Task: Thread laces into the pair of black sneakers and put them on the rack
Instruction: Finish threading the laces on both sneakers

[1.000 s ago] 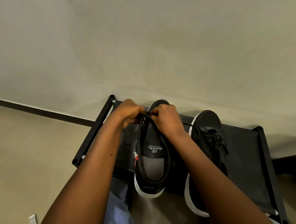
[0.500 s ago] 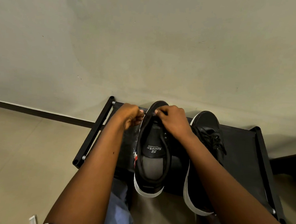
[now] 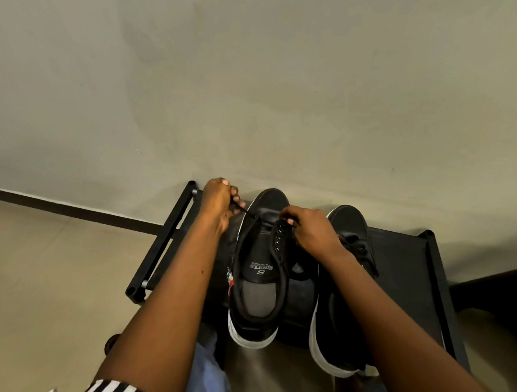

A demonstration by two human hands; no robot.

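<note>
At frame centre we see our left hand (image 3: pixel 217 202) pinching the thin black lace (image 3: pixel 244 210) taut — our right hand (image 3: pixel 308 229) grips the unlaced black white-soled sneaker's (image 3: pixel 260 268) eyelet flap.

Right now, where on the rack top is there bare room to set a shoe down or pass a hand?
Free: the rack fabric right of the laced sneaker, up to the right rail. Crowded: the left and middle, where the left hand pulls the lace, the right hand pinches the open sneaker's eyelet flap.
</note>
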